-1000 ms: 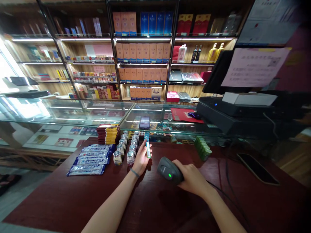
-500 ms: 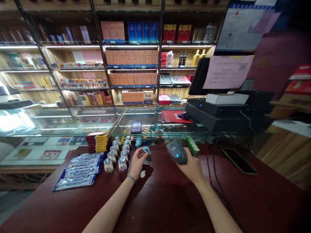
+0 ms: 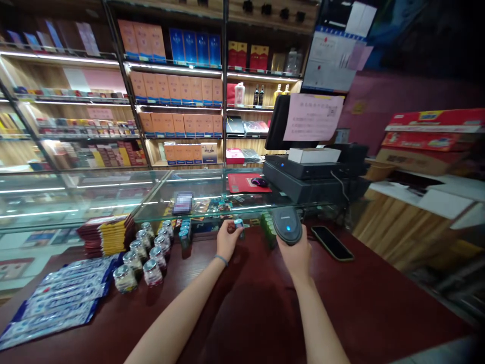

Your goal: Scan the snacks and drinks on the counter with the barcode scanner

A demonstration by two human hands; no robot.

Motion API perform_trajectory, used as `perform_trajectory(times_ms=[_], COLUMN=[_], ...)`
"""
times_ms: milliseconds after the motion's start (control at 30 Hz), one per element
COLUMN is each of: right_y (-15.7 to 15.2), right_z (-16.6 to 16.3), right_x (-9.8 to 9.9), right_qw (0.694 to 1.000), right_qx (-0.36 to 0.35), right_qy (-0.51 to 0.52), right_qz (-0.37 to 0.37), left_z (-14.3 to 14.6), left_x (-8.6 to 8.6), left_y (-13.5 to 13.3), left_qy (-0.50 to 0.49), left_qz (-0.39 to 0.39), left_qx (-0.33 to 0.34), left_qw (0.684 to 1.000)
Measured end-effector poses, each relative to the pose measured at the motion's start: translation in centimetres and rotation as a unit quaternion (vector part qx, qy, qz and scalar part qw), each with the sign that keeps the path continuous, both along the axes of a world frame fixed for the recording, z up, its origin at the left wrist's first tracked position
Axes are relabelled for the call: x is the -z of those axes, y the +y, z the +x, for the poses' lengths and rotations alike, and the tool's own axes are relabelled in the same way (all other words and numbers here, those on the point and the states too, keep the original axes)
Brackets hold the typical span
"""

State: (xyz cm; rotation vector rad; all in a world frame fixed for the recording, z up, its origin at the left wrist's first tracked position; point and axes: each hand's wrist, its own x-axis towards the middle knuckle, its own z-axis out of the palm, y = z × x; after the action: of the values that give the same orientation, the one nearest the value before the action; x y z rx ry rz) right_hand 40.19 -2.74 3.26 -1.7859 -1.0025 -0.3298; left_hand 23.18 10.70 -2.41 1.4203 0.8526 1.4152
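My left hand (image 3: 228, 238) is closed around a small teal and white pack (image 3: 238, 224), held at the far edge of the dark red counter (image 3: 246, 313) under the glass case. My right hand (image 3: 296, 254) grips a dark barcode scanner (image 3: 287, 225) with a blue light on its head, raised just right of the pack. A row of green packs (image 3: 268, 228) stands between the two hands. Small teal packs (image 3: 184, 233) stand to the left of my left hand.
Several small glass jars (image 3: 146, 253) and blue wrapped packets (image 3: 53, 303) lie at the left, by a stack of red and yellow bars (image 3: 108, 235). A black phone (image 3: 332, 242) lies at the right. Behind the glass case (image 3: 159, 187) stand a till (image 3: 314, 177) and stocked shelves.
Both hands moved forward to the counter's far edge. The scanner rose from lying low to upright beside the pack; its light went from green to blue. The view swung to the right.
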Motion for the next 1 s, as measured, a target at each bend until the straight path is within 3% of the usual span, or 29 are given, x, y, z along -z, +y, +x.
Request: perform_trajectory(times_ms=[267, 500, 733, 1000], right_y=[-0.5, -0.9, -0.8, -0.7], right_z=[1.6, 1.5, 1.1, 1.0], right_x=[-0.7, -0.8, -0.7, -0.6], right_qw=[0.994, 0.991, 0.987, 0.979], right_qx=[0.016, -0.022, -0.031, -0.041], right_qy=[0.078, 0.103, 0.130, 0.180], right_qz=[0.068, 0.079, 0.084, 0.087], left_z=[6.6, 9.8, 10.9, 10.6], left_x=[1.5, 2.4, 4.0, 3.9], left_y=[3.3, 4.0, 4.3, 4.4], left_qy=[0.049, 0.113, 0.148, 0.191], left_qz=[0.019, 0.018, 0.046, 0.068], left_qx=[-0.003, -0.078, -0.107, -0.123], left_qw=[0.999, 0.990, 0.982, 0.972])
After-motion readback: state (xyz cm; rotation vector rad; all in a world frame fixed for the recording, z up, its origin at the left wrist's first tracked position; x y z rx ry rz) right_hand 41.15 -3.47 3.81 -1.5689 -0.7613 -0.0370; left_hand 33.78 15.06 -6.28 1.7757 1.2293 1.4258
